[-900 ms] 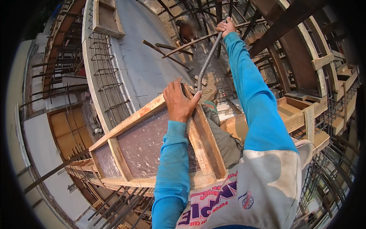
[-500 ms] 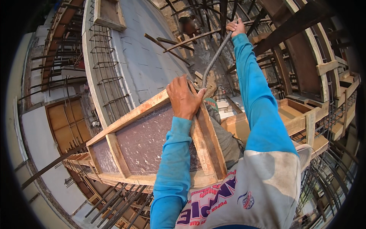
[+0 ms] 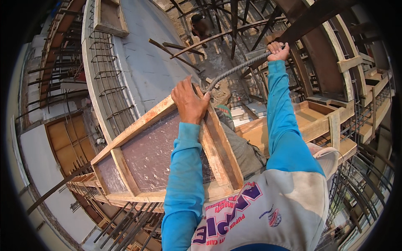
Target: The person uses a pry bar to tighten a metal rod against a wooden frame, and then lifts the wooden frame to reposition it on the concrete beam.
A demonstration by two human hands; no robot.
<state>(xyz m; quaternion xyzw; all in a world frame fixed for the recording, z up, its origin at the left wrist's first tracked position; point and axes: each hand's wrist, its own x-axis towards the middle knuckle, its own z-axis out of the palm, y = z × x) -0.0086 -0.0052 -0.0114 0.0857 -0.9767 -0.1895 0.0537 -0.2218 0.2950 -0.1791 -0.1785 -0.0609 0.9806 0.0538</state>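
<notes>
My left hand point(image 3: 188, 100) grips the upper corner of a wooden formwork panel point(image 3: 148, 142), fingers over the timber frame and thumb on its far side. The panel has a dark, white-splattered face and pale battens. Farther out to the right, my right hand point(image 3: 278, 52) is closed round the end of a ribbed steel bar point(image 3: 240, 67). From there the bar slants down leftward and bends close to the panel corner beside my left thumb. Its lower end is hidden behind that corner.
A reinforcement cage point(image 3: 106, 75) runs along a grey concrete surface point(image 3: 153, 54) at the left. Timber box forms point(image 3: 310, 121) stand at the right. Several steel rods point(image 3: 130, 221) stick out below the panel. Another person point(image 3: 200, 26) is far below among dark props.
My right hand has swung rightward and down with the bar, which now lies at a flatter slant. My left hand keeps its grip on the panel corner. The whole view has shifted slightly.
</notes>
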